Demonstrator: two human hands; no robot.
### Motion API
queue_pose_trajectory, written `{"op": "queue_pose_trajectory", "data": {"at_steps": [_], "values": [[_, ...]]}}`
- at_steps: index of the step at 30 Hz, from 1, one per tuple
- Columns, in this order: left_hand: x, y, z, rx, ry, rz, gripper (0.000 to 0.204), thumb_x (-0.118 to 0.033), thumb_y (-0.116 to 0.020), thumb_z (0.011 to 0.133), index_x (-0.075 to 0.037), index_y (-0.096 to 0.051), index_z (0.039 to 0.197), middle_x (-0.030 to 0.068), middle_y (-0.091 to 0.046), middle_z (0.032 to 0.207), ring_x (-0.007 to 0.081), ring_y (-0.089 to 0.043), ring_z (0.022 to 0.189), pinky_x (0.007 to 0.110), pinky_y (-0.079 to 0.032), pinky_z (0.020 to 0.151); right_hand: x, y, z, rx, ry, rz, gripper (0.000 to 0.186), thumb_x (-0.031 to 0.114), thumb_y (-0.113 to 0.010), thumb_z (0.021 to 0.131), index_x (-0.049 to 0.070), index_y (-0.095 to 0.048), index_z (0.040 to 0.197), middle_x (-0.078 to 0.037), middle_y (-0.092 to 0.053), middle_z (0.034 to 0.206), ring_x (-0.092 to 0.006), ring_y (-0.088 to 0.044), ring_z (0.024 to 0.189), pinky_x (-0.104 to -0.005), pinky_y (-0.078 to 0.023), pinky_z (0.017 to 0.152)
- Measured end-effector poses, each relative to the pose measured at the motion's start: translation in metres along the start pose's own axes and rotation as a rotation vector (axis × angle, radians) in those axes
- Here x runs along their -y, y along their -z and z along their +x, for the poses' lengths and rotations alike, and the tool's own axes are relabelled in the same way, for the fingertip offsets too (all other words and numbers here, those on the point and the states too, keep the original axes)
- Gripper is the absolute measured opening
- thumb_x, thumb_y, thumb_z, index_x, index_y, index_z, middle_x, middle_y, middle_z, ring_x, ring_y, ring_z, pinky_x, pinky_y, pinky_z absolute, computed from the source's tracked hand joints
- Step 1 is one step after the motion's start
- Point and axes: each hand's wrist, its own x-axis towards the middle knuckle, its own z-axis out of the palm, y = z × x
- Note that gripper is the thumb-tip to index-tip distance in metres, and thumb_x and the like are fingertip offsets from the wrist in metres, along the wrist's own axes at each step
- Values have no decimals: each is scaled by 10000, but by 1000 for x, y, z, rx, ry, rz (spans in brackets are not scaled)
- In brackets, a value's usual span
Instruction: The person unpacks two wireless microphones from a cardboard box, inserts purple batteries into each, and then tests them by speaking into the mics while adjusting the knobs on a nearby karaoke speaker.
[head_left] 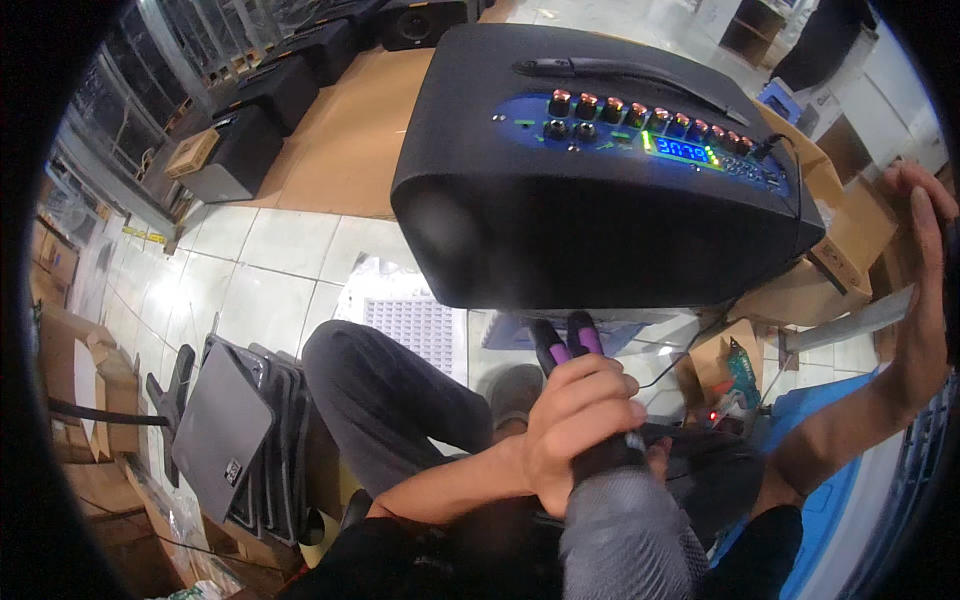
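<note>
"Two microphones (632, 535), judging by their purple-banded ends (590, 338), sit nearest the camera, a grey mesh head foremost. Which hand has them?"

"Left hand (580, 420), fingers closed firmly round the handles."

"And the right hand (930, 240)?"

"Raised near the right rim, fingers extended and apart, nothing visible in them."

"Where's the black speaker (580, 240)?"

"Straight beyond the left fingers, which are nearer. What carries it is mostly hidden. Its long axis runs roughly left to right; the microphones' runs away from the camera, ends toward its lower near edge."

"Touching?"

"I can't tell."
</note>
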Motion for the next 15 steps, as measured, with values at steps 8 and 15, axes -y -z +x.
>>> {"op": "queue_pose_trajectory", "data": {"at_steps": [8, 15], "values": [[38, -14, -69, 431, 534, -667, 620, -209, -858, 744, 31, -550, 1225, 144, -629, 1127, 261, -641, 1030, 370, -522, 900, 32, -11, -20, 196, -120, -306, 163, 91, -625, 944, 2, -723, 1039, -137, -725, 984, -212, -691, 957, -329, -524, 896], [60, -19, -99, 502, 671, -780, 393, -151, -875, 688, 24, -703, 995, 175, -556, 1258, 322, -536, 1190, 429, -402, 1018, 30, 5, -19, 366, -108, -276, 153, -6, -581, 936, -14, -693, 1041, -143, -675, 1047, -200, -650, 1004, -329, -498, 926]]}}
